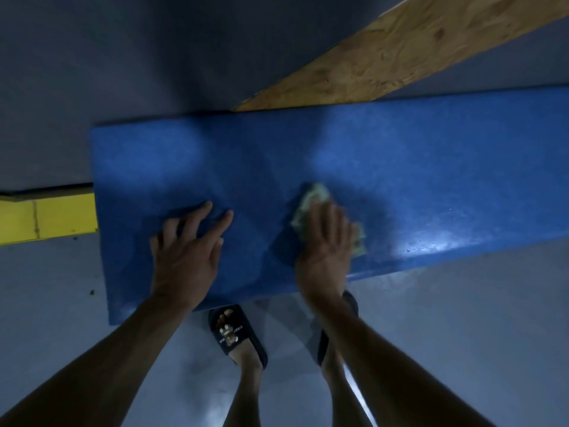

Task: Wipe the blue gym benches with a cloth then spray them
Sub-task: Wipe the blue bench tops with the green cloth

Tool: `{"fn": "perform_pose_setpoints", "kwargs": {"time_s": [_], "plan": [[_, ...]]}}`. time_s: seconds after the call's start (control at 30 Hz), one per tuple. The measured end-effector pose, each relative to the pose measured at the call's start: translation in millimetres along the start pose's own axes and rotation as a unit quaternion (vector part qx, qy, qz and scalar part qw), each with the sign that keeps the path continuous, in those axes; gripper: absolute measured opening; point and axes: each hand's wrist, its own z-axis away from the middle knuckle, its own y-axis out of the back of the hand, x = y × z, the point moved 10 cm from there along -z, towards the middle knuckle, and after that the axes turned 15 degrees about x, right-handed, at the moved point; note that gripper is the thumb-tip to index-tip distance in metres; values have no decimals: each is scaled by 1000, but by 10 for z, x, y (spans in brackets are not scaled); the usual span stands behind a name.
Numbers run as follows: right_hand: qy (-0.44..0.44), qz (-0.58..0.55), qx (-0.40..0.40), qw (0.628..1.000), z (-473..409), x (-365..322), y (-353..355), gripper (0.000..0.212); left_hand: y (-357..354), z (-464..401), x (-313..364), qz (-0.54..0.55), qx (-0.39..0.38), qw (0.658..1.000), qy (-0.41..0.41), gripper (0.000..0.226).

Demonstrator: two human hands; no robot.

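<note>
At the far left a yellow block (46, 218) butts up against the bench's left end. The blue bench (431, 167) runs left to right in front of me, its long axis crosswise to my arms, its left end in view and its right part running out of frame.

My left hand (184, 257) rests on the near-left part of the top, fingers spread and fairly straight, holding nothing; I judge it is bracing me. Just to its right, my right hand (326, 245) lies flat on the cloth (311, 195), fingers straight and together, pressing the crumpled rag down onto the bench rather than pinching it. The cloth pokes out beyond my fingertips on the far side and at the right edge of my palm.

Most of the bench lies to the right of the cloth, so my next strokes likely need to go rightward along the long axis, and the right hand is the nearer one for that. A sheen shows on the near-right edge.

Behind the bench, a wooden board (385, 57) slants off to the far right. I see no containers, and no spray bottle.
</note>
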Motion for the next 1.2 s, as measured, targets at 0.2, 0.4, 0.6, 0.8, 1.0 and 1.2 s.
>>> {"fn": "perform_pose_setpoints", "kwargs": {"time_s": [0.2, 0.4, 0.6, 0.8, 1.0, 1.2], "plan": [[362, -3, -98, 927, 16, -200, -14, 66, -35, -42, -39, -7, -20, 1000, -5, 51], [-117, 104, -39, 987, -828, 1058, 149, 66, -77, -38, -64, 2, -32, 999, 2, 50], [63, 26, -42, 997, -104, -623, -132, 71, -69, -68, -71, 9, -35, 999, 1, 48], [330, 15, -116, 937, -253, -529, -171, 66, -60, -132, -75, 15, -45, 999, 4, 47], [-138, 103, -88, 981, -1045, 814, 63, 67, -58, -168, -90, 16, -49, 999, 3, 52], [174, 4, -86, 981, -410, -884, -242, 64, -70, -184, -89, 19, -60, 998, 1, 49]]}}
